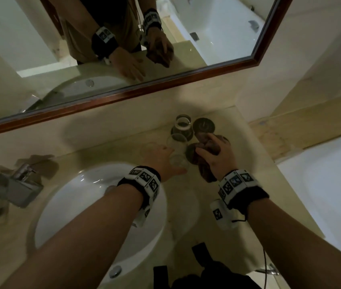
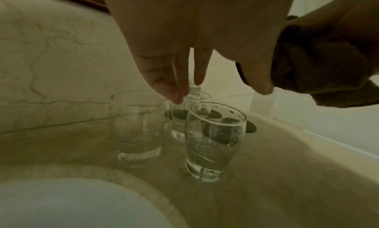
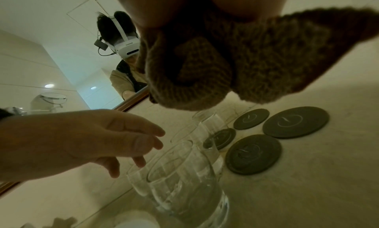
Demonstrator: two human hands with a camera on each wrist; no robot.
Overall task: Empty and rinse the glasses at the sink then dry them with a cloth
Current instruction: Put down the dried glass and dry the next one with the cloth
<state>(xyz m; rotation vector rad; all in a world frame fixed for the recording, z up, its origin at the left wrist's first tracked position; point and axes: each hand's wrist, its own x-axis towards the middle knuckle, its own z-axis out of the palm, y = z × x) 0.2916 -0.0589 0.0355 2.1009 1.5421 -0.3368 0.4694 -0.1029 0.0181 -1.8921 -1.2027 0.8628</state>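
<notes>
No readable text, brand or number anywhere I can see. Closest things: the four dark round coasters (image 3: pixel 295 122) each carry a pale circular emblem with a small stroke inside, a logo mark with no letters that I can make out. The white wristbands (image 1: pixel 144 180) on both wrists show black-and-white square tracking markers, pattern only, with no legible characters. The headset (image 3: pixel 127 46) seen in the mirror has a dark slot on its front, and I can't resolve any label there.
</notes>
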